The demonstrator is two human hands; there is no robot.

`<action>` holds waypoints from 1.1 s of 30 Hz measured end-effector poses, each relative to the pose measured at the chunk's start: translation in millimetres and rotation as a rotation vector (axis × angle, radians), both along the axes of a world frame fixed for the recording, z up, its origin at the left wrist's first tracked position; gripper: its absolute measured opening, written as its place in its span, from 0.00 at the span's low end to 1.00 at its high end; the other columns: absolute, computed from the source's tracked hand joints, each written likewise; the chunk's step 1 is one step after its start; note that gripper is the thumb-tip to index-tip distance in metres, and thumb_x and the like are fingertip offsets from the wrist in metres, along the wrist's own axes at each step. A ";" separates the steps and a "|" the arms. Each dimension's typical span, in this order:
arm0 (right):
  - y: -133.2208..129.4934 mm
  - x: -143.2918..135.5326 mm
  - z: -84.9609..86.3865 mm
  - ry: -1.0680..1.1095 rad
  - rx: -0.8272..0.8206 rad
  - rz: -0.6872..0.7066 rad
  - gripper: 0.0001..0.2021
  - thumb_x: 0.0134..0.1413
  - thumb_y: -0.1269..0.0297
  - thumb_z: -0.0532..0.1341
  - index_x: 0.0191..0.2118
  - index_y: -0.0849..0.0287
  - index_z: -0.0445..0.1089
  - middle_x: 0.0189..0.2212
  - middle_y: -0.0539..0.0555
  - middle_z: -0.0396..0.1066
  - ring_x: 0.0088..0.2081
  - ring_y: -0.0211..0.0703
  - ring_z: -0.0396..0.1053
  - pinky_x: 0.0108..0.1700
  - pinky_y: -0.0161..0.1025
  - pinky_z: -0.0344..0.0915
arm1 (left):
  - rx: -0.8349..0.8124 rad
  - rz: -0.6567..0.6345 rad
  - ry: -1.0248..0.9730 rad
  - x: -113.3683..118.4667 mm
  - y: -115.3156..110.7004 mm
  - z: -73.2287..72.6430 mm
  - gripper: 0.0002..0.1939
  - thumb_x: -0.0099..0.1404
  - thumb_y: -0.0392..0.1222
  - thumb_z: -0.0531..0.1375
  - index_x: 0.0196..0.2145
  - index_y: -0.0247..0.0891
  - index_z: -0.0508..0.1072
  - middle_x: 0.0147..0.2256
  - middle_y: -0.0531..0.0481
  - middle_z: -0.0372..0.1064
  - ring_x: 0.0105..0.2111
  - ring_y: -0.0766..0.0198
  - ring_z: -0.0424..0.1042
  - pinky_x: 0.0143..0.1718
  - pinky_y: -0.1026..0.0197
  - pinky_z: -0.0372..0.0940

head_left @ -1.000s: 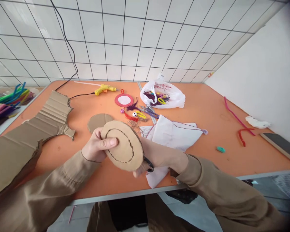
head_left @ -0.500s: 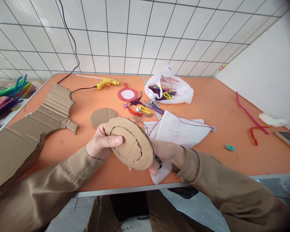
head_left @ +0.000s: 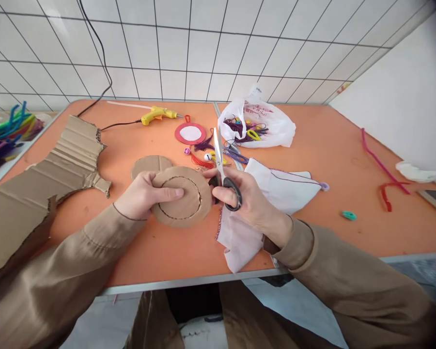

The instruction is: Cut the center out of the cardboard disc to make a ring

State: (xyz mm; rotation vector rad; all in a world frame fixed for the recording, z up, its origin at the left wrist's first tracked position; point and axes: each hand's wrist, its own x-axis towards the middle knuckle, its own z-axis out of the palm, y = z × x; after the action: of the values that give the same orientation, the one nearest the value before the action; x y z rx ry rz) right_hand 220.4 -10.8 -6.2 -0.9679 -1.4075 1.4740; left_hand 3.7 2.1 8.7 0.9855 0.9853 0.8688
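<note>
My left hand [head_left: 140, 195] pinches a round cardboard disc [head_left: 183, 217] by its left side, thumb on top. A smaller ring-shaped cut line runs through the disc's face, and the inner piece still sits inside it. Close to the disc's right edge, my right hand [head_left: 249, 196] grips a pair of scissors [head_left: 220, 162] by the black handles, with the blades pointing up and slightly parted. Behind the left hand lies a second cardboard disc [head_left: 150, 164], partly covered. White fabric [head_left: 279, 189] with purple stitching rests under and beside the right hand.
A large cardboard sheet [head_left: 25, 203] covers the table's left side. Farther back are a yellow glue gun [head_left: 158, 115], a red-rimmed round piece [head_left: 190, 133], bells with tassels [head_left: 207, 157] and a white plastic bag [head_left: 276, 128]. Pipe cleaners [head_left: 383, 160] lie at right.
The scissors have come up from beneath the disc into view in my right hand, blades upward. The disc has tilted flatter and shifted left with my left hand.
</note>
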 end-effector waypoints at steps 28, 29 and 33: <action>-19.3 6.0 1.7 0.215 -0.149 0.252 0.20 0.54 0.48 0.64 0.39 0.63 0.70 0.24 0.51 0.70 0.24 0.38 0.70 0.26 0.35 0.66 | 0.090 0.432 -0.291 7.3 4.8 -9.7 0.25 0.50 0.37 0.70 0.48 0.38 0.75 0.41 0.45 0.79 0.48 0.49 0.74 0.44 0.55 0.73; -19.8 6.1 1.0 0.219 -0.165 0.268 0.20 0.54 0.48 0.64 0.39 0.63 0.70 0.24 0.51 0.70 0.23 0.38 0.70 0.26 0.35 0.66 | 0.097 0.444 -0.298 8.1 4.9 -9.7 0.25 0.50 0.37 0.70 0.47 0.37 0.75 0.41 0.44 0.79 0.48 0.49 0.74 0.44 0.55 0.73; -21.2 5.6 1.7 0.183 -0.209 0.298 0.22 0.52 0.46 0.65 0.40 0.64 0.70 0.24 0.51 0.71 0.23 0.37 0.71 0.26 0.34 0.64 | 0.113 0.442 -0.340 9.3 5.4 -10.8 0.24 0.51 0.36 0.70 0.47 0.37 0.75 0.39 0.45 0.79 0.46 0.50 0.75 0.46 0.54 0.72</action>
State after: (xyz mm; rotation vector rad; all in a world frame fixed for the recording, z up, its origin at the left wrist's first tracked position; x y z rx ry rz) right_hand 226.0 -32.1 -4.6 -0.7455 -1.3231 1.9107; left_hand 13.0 7.5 -2.1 0.6868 0.8775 1.4228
